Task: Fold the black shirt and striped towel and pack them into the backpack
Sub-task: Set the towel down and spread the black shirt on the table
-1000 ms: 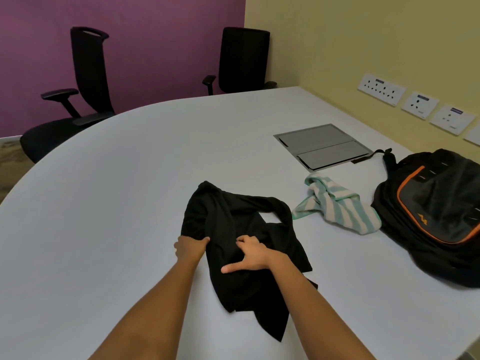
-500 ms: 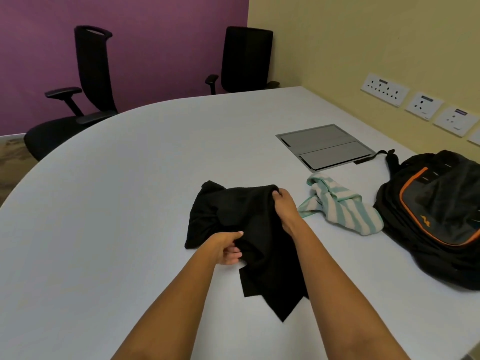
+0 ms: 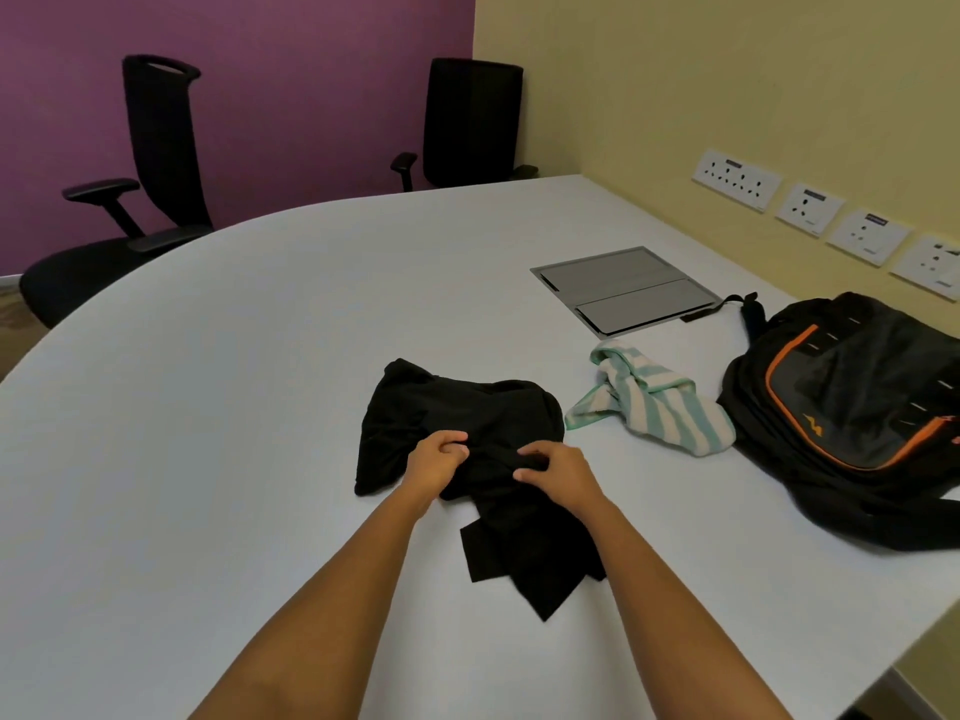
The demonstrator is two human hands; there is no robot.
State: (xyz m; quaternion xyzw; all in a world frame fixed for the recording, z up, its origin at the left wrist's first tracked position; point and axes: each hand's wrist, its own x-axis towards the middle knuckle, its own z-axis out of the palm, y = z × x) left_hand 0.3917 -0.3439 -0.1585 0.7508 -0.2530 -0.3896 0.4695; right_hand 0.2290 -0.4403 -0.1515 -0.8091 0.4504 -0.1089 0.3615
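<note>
While both hands bunch the rumpled black shirt (image 3: 457,423) on the table (image 3: 208,407), left hand (image 3: 435,459) and right hand (image 3: 558,467) each with fingers curled into cloth, seemingly hunting an edge, the striped towel (image 3: 660,407) waits crumpled beyond, touching the backpack (image 3: 852,407).

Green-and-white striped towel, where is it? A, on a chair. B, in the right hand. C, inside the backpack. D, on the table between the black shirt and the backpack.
D: the crumpled green-and-white striped towel lies on the white table, between the black shirt and the black-and-orange backpack.
</note>
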